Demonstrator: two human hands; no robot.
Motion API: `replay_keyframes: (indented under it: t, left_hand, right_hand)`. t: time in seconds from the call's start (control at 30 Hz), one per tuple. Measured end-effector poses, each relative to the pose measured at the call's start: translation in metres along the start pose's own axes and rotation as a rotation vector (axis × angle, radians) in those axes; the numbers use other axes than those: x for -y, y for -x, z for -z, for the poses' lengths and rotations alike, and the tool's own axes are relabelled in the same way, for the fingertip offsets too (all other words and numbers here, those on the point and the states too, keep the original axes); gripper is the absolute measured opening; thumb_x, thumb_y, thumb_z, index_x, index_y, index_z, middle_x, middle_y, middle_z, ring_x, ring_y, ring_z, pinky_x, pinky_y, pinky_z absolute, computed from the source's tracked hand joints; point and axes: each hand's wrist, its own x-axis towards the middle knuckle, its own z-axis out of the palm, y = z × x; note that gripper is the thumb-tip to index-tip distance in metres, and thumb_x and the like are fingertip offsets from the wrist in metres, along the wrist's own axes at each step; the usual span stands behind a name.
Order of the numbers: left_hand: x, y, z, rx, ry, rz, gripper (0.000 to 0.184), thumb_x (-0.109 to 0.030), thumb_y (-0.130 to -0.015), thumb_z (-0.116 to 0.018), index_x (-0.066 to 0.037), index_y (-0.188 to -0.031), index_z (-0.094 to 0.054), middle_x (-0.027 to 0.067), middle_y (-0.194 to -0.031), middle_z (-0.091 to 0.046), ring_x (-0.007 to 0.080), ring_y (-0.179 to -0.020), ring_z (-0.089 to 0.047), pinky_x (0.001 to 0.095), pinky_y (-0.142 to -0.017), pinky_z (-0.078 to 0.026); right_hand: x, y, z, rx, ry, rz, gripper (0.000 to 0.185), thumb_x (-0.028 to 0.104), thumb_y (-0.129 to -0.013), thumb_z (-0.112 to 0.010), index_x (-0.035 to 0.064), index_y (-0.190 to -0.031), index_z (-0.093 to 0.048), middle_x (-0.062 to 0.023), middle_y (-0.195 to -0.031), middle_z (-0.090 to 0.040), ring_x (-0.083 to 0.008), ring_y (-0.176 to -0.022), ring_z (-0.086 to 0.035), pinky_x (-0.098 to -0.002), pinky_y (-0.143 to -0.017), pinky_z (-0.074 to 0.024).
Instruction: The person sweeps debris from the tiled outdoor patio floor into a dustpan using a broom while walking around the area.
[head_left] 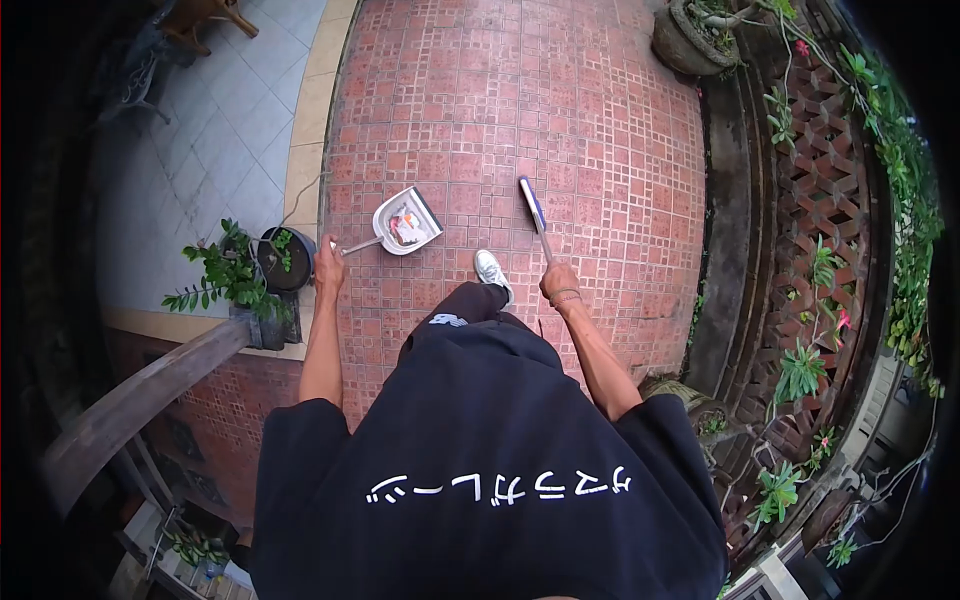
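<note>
My left hand [329,264] is closed around the handle of a long-handled dustpan [384,217]. Its pale pan is over the red tiles ahead of me, with white, red and orange scraps of litter [406,226] lying inside. Closed on the handle of a broom [533,203] is my right hand [559,282], with a band at the wrist. The broom's narrow blue and white head points away from me, to the right of the dustpan and apart from it. Whether the pan and the broom touch the floor I cannot tell.
Red patterned tiles [470,100] stretch ahead, bordered on the left by a beige edge and a pale tiled floor [215,130]. A potted plant [285,262] stands beside my left hand. A large planter [695,45] sits far right, near a brick lattice wall [810,190]. My white shoe [488,266] shows below.
</note>
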Motion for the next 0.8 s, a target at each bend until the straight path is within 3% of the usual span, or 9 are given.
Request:
replay_keyframes:
  t: [0.17, 0.27, 0.5, 0.63, 0.8]
  left_hand:
    - [0.027, -0.006, 0.008, 0.046, -0.028, -0.008, 0.025, -0.003, -0.079, -0.051, -0.009, -0.101, -0.044, 0.0231, -0.078, -0.057, 0.0395, -0.078, -0.056, 0.0445, -0.064, -0.043]
    - [0.022, -0.003, 0.007, 0.088, -0.060, -0.037, 0.025, -0.004, -0.079, -0.052, -0.009, -0.102, -0.044, 0.0230, -0.080, -0.057, 0.0396, -0.080, -0.056, 0.0448, -0.064, -0.043]
    - [0.053, 0.023, 0.033, -0.094, -0.006, 0.018, 0.025, -0.008, -0.078, -0.056, -0.009, -0.102, -0.047, 0.0225, -0.079, -0.058, 0.0399, -0.078, -0.057, 0.0443, -0.063, -0.044]
    - [0.084, 0.041, 0.063, -0.143, 0.017, 0.059, 0.024, -0.007, -0.079, -0.054, -0.007, -0.102, -0.046, 0.0228, -0.081, -0.058, 0.0396, -0.078, -0.057, 0.0446, -0.063, -0.044]
    - [0.125, 0.044, 0.088, -0.223, 0.039, 0.113, 0.023, -0.009, -0.078, -0.056, -0.006, -0.100, -0.048, 0.0243, -0.079, -0.057, 0.0402, -0.077, -0.057, 0.0433, -0.063, -0.044]
  right_hand:
    - [0.077, 0.017, -0.052, 0.001, 0.031, 0.113, 0.023, 0.015, -0.080, -0.044, -0.0009, -0.081, -0.060, -0.0232, -0.081, -0.060, -0.0352, -0.076, -0.061, -0.0432, -0.066, -0.0493]
    - [0.115, 0.030, -0.075, 0.057, -0.040, 0.178, 0.024, 0.020, -0.079, -0.047, -0.0010, -0.081, -0.060, -0.0242, -0.079, -0.060, -0.0364, -0.077, -0.060, -0.0432, -0.067, -0.0488]
    - [0.117, 0.035, -0.021, 0.037, -0.021, 0.212, 0.032, 0.028, -0.076, -0.055, -0.0026, -0.083, -0.057, -0.0262, -0.079, -0.059, -0.0395, -0.078, -0.058, -0.0432, -0.069, -0.0477]
    - [0.138, 0.025, -0.010, 0.018, 0.048, 0.232, 0.030, 0.026, -0.077, -0.053, -0.0028, -0.085, -0.056, -0.0259, -0.078, -0.059, -0.0390, -0.077, -0.059, -0.0437, -0.069, -0.0477]
    - [0.213, 0.003, 0.004, -0.018, 0.114, 0.233, 0.025, 0.020, -0.077, -0.050, -0.0025, -0.084, -0.056, -0.0247, -0.079, -0.059, -0.0375, -0.076, -0.059, -0.0434, -0.068, -0.0482]
